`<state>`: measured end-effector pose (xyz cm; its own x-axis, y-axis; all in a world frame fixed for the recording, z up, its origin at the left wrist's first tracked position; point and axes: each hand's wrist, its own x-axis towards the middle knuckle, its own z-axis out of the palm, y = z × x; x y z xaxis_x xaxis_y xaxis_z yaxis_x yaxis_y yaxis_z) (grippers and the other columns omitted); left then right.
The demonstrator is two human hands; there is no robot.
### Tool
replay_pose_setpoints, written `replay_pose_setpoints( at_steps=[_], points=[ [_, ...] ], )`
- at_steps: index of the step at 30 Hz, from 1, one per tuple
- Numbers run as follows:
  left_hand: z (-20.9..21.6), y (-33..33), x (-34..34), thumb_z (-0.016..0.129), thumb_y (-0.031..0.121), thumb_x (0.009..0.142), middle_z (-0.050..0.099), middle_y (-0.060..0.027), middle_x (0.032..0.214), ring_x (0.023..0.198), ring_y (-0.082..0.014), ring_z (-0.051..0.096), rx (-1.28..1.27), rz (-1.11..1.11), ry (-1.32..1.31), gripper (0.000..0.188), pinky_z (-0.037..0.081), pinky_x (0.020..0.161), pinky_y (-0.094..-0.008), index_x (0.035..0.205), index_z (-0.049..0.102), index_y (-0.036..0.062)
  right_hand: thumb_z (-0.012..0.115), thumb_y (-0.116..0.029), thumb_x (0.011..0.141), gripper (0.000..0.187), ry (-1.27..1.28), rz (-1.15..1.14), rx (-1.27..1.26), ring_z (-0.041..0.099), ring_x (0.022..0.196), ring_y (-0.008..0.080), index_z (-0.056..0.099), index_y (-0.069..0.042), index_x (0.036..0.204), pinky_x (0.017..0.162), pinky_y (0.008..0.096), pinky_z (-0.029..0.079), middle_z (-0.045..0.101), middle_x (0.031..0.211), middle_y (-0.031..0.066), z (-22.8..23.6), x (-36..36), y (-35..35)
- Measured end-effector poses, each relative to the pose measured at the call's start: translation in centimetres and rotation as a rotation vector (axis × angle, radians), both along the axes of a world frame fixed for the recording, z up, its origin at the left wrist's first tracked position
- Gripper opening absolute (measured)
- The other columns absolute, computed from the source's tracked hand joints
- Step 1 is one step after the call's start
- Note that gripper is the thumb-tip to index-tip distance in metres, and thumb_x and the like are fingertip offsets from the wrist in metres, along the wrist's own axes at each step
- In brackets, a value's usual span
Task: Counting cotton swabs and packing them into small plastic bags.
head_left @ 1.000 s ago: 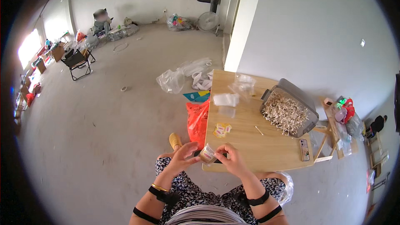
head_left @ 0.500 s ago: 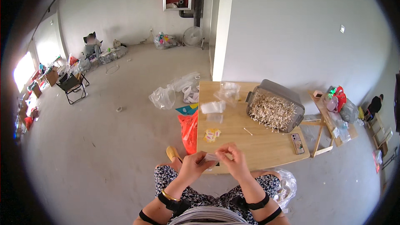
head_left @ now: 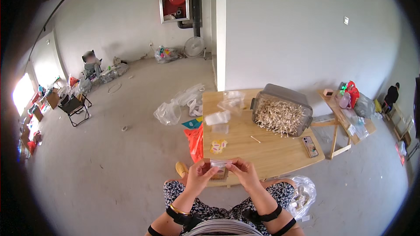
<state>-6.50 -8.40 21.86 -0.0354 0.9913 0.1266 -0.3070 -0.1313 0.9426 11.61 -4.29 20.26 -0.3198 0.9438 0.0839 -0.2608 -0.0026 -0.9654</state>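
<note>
My left hand (head_left: pixel 201 175) and my right hand (head_left: pixel 245 174) pinch the two upper sides of a small clear zip bag (head_left: pixel 220 164), held upright at the table's near edge. Something brownish shows in its lower part; I cannot make out whether it is inside or printed on it. Beyond my hands lie small yellow-and-white labels (head_left: pixel 218 146) and a stack of clear plastic bags (head_left: pixel 217 118). A lone cotton swab (head_left: pixel 255 139) rests on the wooden table (head_left: pixel 238 148). Farther right, a grey plastic bin (head_left: pixel 280 91) lies tipped toward me, heaped with cotton swabs (head_left: pixel 280 116).
A phone (head_left: pixel 310 147) lies near the table's right edge. An orange-red bag (head_left: pixel 194 142) hangs at the left edge, and clear plastic (head_left: pixel 168 112) is on the floor beyond. A side table (head_left: pixel 343 120) holds bags. One person (head_left: pixel 91 63) sits far left; another (head_left: pixel 390 98) is far right.
My hands have moved slightly apart, and the bag between them now stands upright with its front showing. The whole view has shifted a little.
</note>
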Motion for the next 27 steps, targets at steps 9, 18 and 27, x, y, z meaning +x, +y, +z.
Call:
replay_pose_setpoints(
  at_steps=[9,18,27],
  points=[
    [0.0,0.4,-0.1,0.066,0.008,0.097,0.069,-0.0021,0.099,0.089,-0.0060,0.064,0.041,0.052,0.144,0.015,0.050,0.077,-0.0207,0.108,0.063,-0.0019,0.066,-0.011,0.097,0.016,0.066,-0.041,0.002,0.061,0.093,0.0091,0.069,0.001,0.107,0.087,0.0263,0.049,0.069,0.100,0.0020,0.0,0.1,0.0],
    [0.2,1.0,0.4,0.065,0.004,0.096,0.070,-0.0023,0.098,0.091,-0.0068,0.065,0.086,0.081,0.185,0.012,0.051,0.081,-0.0213,0.106,0.066,-0.0028,0.065,-0.011,0.098,0.015,0.091,-0.098,0.025,0.062,0.087,0.0077,0.071,0.002,0.105,0.080,0.0246,0.049,0.070,0.095,0.0008,0.4,0.0,0.1],
    [-2.0,2.5,1.3,0.069,0.009,0.094,0.071,-0.0069,0.112,0.102,-0.0111,0.065,0.010,0.115,0.131,0.012,0.050,0.091,-0.0277,0.099,0.071,-0.0012,0.072,-0.014,0.093,0.013,-0.096,-0.254,0.072,0.061,0.080,0.0081,0.074,-0.002,0.096,0.073,0.0228,0.048,0.069,0.089,0.0010,-2.6,-0.4,1.6]
  ],
)
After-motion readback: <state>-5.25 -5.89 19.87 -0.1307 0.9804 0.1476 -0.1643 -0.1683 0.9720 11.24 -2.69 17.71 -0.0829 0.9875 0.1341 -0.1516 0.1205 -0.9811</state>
